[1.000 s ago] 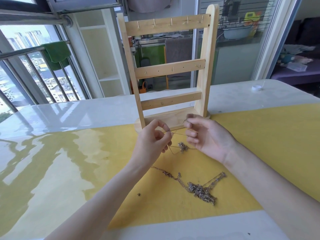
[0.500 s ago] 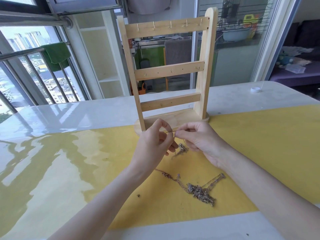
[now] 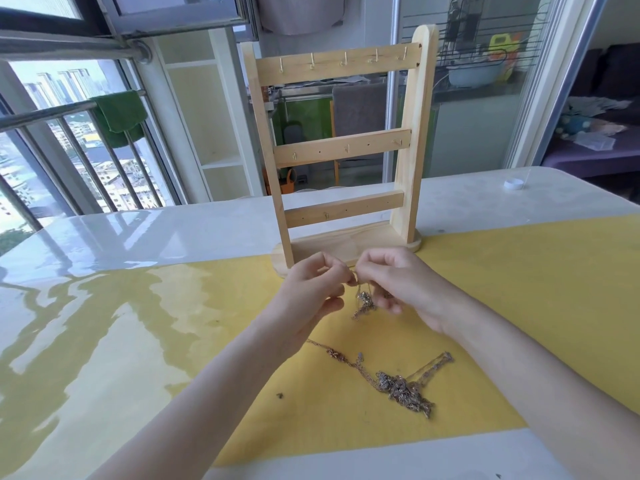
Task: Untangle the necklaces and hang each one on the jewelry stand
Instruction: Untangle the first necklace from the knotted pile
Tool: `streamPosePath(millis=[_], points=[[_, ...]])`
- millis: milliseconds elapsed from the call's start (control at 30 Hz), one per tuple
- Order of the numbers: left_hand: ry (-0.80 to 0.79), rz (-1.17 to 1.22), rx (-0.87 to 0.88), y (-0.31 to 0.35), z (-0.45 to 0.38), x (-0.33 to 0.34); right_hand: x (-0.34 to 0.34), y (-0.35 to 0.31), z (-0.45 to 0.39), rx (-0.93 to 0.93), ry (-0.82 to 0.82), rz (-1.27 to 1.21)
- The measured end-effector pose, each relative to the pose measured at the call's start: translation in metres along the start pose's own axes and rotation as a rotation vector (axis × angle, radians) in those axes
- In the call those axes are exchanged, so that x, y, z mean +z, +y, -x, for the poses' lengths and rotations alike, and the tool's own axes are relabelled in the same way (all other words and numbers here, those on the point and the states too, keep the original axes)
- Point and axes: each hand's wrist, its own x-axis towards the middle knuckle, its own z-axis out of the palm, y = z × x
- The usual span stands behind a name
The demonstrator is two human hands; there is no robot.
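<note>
From the head camera, my left hand (image 3: 313, 289) and right hand (image 3: 394, 285) meet just in front of the jewelry stand (image 3: 343, 147), fingers curled, each pinching a fine chain (image 3: 365, 303) that dangles between them. I think it is one strand, though it is too thin to be sure. The tangled necklaces (image 3: 398, 386) lie on the yellow mat (image 3: 519, 289), toward the table's near edge. These look light, limp and easily knotted; I would grip near the clasp, never the clump.

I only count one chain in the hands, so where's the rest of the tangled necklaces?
The tangled pile lies on the yellow mat, nearer the person than both hands, between the forearms, closer to the right one.
</note>
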Motion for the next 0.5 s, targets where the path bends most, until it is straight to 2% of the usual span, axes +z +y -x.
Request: streamPosePath(millis=[100, 267, 333, 433, 500], points=[[-0.070, 0.054, -0.040, 0.002, 0.000, 0.000, 0.002, 0.001, -0.001, -0.003, 0.069, -0.081], [-0.126, 0.149, -0.069, 0.005, 0.000, -0.003, 0.000, 0.003, -0.002, 0.009, 0.042, -0.164], [-0.111, 0.177, -0.067, 0.006, -0.002, -0.005, -0.004, 0.004, -0.003, 0.009, -0.016, -0.233], [-0.114, 0.309, -0.118, 0.010, -0.003, -0.007, -0.011, 0.007, -0.005, 0.027, -0.201, -0.411], [-0.135, 0.449, -0.180, 0.013, -0.005, -0.008, -0.013, 0.007, -0.005, 0.022, -0.246, -0.380]])
